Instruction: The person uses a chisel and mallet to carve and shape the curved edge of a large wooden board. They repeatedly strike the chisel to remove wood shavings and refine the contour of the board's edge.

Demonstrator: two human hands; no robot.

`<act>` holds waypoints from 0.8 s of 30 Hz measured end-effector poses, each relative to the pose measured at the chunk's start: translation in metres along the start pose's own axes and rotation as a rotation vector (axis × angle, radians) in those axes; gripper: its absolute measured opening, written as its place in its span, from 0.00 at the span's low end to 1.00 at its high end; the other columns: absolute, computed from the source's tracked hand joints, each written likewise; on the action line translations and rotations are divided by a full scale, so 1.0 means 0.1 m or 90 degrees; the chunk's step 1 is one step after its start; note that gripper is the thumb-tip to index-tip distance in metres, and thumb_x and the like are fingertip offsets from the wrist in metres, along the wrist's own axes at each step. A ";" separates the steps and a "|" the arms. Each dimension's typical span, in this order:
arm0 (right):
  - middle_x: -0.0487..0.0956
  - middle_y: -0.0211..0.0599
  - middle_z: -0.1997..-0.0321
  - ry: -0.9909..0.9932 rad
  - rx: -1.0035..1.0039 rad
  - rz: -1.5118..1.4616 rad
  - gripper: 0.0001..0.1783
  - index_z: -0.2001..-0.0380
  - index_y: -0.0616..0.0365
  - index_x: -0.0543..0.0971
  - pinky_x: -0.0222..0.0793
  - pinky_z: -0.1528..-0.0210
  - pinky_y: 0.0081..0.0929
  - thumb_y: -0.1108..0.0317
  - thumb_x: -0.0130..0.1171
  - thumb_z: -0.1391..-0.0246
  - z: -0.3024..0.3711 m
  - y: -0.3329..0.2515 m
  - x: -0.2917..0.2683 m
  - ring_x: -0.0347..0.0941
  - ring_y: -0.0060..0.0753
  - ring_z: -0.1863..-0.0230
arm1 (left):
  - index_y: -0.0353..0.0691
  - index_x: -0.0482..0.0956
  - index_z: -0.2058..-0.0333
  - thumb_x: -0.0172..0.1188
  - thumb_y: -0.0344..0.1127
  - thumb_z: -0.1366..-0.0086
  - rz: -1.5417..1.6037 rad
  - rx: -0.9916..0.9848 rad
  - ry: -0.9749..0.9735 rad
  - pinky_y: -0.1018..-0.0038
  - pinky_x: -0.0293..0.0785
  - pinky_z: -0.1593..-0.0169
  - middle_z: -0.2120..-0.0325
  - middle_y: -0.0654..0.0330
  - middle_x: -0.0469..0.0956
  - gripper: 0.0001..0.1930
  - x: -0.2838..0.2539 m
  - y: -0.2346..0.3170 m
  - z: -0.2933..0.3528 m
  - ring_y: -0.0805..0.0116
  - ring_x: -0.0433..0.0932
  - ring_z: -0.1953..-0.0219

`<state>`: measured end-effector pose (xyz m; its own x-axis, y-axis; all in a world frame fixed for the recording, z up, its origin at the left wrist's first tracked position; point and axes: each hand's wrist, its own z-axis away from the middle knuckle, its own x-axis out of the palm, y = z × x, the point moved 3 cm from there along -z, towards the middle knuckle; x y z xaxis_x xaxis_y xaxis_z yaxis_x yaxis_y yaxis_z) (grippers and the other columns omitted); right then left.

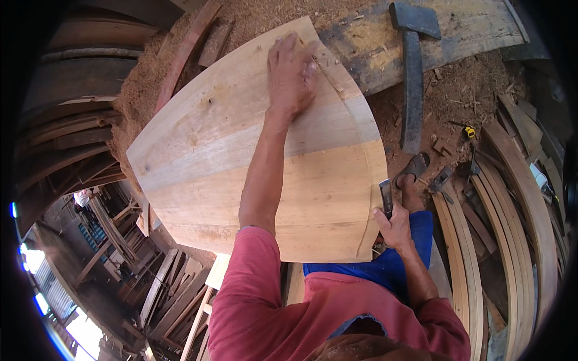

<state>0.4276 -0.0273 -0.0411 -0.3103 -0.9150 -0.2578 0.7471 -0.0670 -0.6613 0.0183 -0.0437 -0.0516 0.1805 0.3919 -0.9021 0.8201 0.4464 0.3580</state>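
A large curved wooden panel (241,174), made of joined pale boards, lies in front of me. A line runs just inside its right edge, with a few shavings near the far end. My left hand (292,78) rests on the panel's far part beside that line, its fingers stretched out and slightly blurred. Near the panel's right edge, my right hand (395,228) is closed round a chisel (386,197). The chisel's flat metal blade points up and away from me; its handle is mostly hidden in the hand.
A dark adze-like hammer tool (413,78) lies across a board (475,27) and the shavings at far right. A yellow tape measure (469,132) and long curved timbers (512,240) lie at right. Stacked planks (72,132) stand at left, with scrap wood (174,289) below.
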 end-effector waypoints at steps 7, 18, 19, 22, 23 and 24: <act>0.78 0.52 0.75 -0.021 -0.004 -0.012 0.16 0.68 0.66 0.77 0.70 0.65 0.48 0.60 0.64 0.43 0.01 -0.03 -0.03 0.78 0.57 0.71 | 0.50 0.81 0.69 0.61 0.26 0.48 0.110 0.085 -0.150 0.48 0.48 0.25 0.32 0.55 0.66 0.09 -0.09 0.11 0.36 0.40 0.55 0.27; 0.79 0.53 0.66 -0.001 -0.135 0.088 0.15 0.57 0.65 0.73 0.69 0.58 0.51 0.65 0.60 0.41 -0.07 -0.92 -0.56 0.74 0.61 0.65 | 0.36 0.65 0.36 0.58 0.41 0.36 -0.088 -0.055 0.032 0.46 0.51 0.29 0.32 0.35 0.60 0.31 0.10 -0.11 0.11 0.36 0.56 0.29; 0.79 0.47 0.64 -0.065 -0.120 0.098 0.19 0.50 0.66 0.73 0.70 0.55 0.47 0.66 0.61 0.41 -0.10 -1.19 -0.64 0.75 0.53 0.64 | 0.35 0.63 0.34 0.57 0.45 0.35 -0.107 -0.065 0.026 0.47 0.51 0.29 0.32 0.35 0.60 0.34 0.09 -0.20 0.00 0.36 0.56 0.29; 0.79 0.42 0.58 -0.198 -0.051 -0.152 0.28 0.41 0.68 0.70 0.70 0.50 0.39 0.67 0.61 0.42 -0.04 -1.28 -0.57 0.76 0.40 0.59 | 0.36 0.64 0.34 0.54 0.54 0.34 -0.208 -0.156 0.004 0.47 0.51 0.29 0.32 0.37 0.61 0.37 0.06 -0.50 -0.32 0.38 0.57 0.30; 0.78 0.41 0.55 -0.242 -0.011 -0.224 0.33 0.36 0.69 0.67 0.71 0.48 0.36 0.67 0.61 0.42 -0.01 -1.23 -0.52 0.76 0.35 0.57 | 0.38 0.66 0.34 0.53 0.57 0.35 -0.233 -0.184 -0.039 0.47 0.51 0.30 0.33 0.41 0.64 0.37 0.03 -0.55 -0.44 0.40 0.60 0.31; 0.78 0.42 0.54 -0.191 -0.076 -0.165 0.35 0.35 0.69 0.65 0.71 0.46 0.36 0.68 0.61 0.42 0.01 -1.07 -0.46 0.76 0.36 0.56 | 0.38 0.66 0.35 0.53 0.57 0.35 -0.228 -0.178 -0.046 0.47 0.51 0.30 0.34 0.42 0.65 0.37 0.04 -0.60 -0.45 0.41 0.61 0.32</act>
<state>0.3621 0.0215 0.0419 -0.2809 -0.9504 0.1335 0.5874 -0.2803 -0.7592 -0.0545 -0.0331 -0.0659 -0.0422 0.1206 -0.9918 0.6610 0.7477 0.0628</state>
